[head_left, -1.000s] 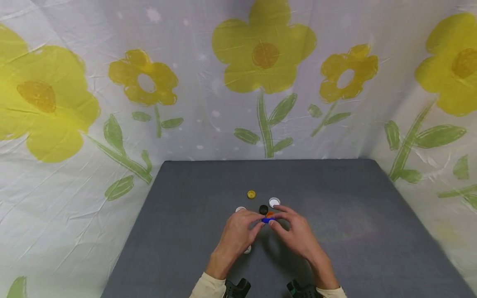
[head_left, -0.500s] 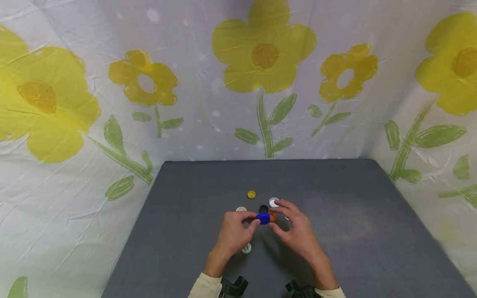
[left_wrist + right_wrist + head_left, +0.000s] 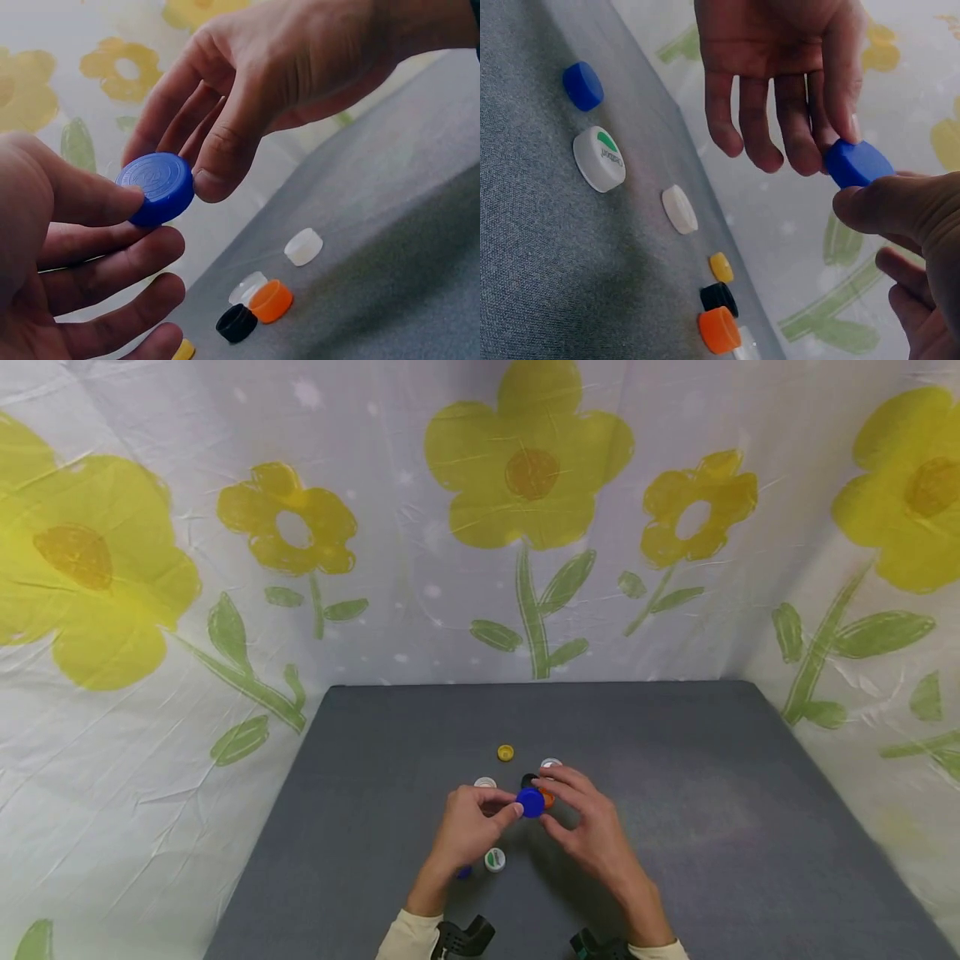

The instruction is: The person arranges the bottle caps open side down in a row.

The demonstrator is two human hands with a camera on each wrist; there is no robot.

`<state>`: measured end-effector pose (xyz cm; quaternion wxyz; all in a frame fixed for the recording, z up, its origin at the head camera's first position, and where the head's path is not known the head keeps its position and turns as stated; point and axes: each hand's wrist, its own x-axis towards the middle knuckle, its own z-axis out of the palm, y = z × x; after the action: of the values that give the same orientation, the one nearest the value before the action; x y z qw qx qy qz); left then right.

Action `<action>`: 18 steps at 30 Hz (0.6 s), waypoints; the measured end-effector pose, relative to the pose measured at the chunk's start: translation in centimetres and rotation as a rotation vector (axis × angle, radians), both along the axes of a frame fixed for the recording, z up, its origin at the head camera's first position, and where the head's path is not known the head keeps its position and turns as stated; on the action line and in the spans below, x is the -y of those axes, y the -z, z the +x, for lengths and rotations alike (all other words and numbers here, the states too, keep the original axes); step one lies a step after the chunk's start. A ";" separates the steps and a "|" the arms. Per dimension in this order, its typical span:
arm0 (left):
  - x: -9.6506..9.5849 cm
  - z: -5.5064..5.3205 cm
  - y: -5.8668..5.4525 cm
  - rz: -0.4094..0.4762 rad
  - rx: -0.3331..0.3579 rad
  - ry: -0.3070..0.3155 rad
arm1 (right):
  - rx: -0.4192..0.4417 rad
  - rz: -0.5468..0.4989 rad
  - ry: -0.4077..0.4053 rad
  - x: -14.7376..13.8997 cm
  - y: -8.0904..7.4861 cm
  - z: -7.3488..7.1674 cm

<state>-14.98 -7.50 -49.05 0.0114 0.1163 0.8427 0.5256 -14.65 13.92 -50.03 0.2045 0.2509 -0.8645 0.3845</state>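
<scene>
A blue cap (image 3: 532,803) was held above the grey table (image 3: 375,752), between the two hands. As a disc it had no long axis; its broad face was tilted toward the wearer. The left hand (image 3: 467,827) pinched the rim at the cap's left, between thumb and finger. The right hand (image 3: 588,831) stood opposite, thumb and forefinger curved about the other edge; whether these gripped it could not be told. The governing relation appeared to be that right-hand edge, facing the right fingertips and free of the left hand.

Farther out lay an orange cap (image 3: 720,330), partly masked in the head view, with a black cap (image 3: 718,298) and a pale cap (image 3: 246,287) just beside it, and a yellow cap (image 3: 506,752) beyond. A white cap (image 3: 304,247) showed at the left wrist; in the head view the right hand probably covered it. Nearer the wearer, a second blue cap (image 3: 585,86) lay beside a green-marked white cap (image 3: 495,860). The held cap's raised lettering was illegible.
</scene>
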 end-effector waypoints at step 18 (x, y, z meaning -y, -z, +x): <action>-0.1 -0.2 -0.7 -0.144 -0.289 0.105 | 0.028 0.006 0.016 -0.6 -0.5 0.1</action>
<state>-15.14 -7.42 -48.34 -0.0743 0.2336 0.8638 0.4403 -14.57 14.49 -49.54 0.1948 0.2394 -0.8704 0.3835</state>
